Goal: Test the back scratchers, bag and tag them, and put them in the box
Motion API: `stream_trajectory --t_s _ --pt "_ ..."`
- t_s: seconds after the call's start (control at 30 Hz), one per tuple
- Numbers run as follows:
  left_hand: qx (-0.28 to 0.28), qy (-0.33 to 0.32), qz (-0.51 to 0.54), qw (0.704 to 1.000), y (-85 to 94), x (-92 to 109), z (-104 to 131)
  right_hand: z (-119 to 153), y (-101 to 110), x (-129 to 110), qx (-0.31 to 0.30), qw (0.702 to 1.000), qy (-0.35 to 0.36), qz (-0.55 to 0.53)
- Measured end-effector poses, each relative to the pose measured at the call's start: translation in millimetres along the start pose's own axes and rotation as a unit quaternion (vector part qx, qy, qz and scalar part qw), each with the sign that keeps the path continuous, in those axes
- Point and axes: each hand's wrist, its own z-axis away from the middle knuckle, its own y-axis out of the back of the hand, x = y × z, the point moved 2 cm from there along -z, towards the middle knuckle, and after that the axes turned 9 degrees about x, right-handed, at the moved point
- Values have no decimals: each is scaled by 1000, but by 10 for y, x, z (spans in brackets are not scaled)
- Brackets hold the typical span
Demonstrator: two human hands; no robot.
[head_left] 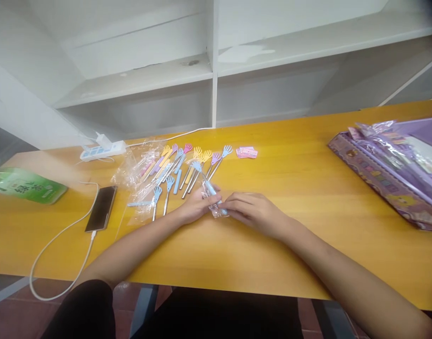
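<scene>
A light blue back scratcher [210, 188] with a hand-shaped head lies slantwise in my left hand [198, 205], whose fingers are closed around its handle. Clear plastic wrap [216, 210] surrounds the handle's lower end. My right hand [256, 213] pinches at that end with thumb and fingertips; exactly how much of the wrap it grips is partly hidden. Just beyond my hands lie several more back scratchers [169, 184] in blue, yellow, pink and purple, with metal rods. Crumpled clear plastic bags [131, 172] spread to their left.
Small pink cards [247, 152] lie behind my right hand. A purple printed box [381, 181] holding plastic-wrapped items stands at the right. At the left are a phone [101, 208] on a white cable [42, 256], a green bottle [28, 185] and a power strip [103, 150]. Shelves rise behind the table.
</scene>
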Motion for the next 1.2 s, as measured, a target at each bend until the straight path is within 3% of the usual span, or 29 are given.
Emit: stream_trajectory --t_s 0.2,0.4,0.57,0.77,1.0,1.2 --pt "10 6 28 1000 5 71 -7 27 61 118 -22 975 -185 -117" --pt "14 -17 41 999 12 90 3 35 69 146 -48 994 -97 -33" --pt "26 -36 30 999 29 73 -24 21 55 35 -4 1000 0 25" --pt "40 -53 6 998 47 46 -36 24 30 19 -10 1000 26 10" --pt "28 -58 -18 998 25 44 -25 1 5 -46 -29 995 -14 -92" --pt "25 -70 -51 996 28 21 -29 2 -99 -41 21 975 -182 -128"
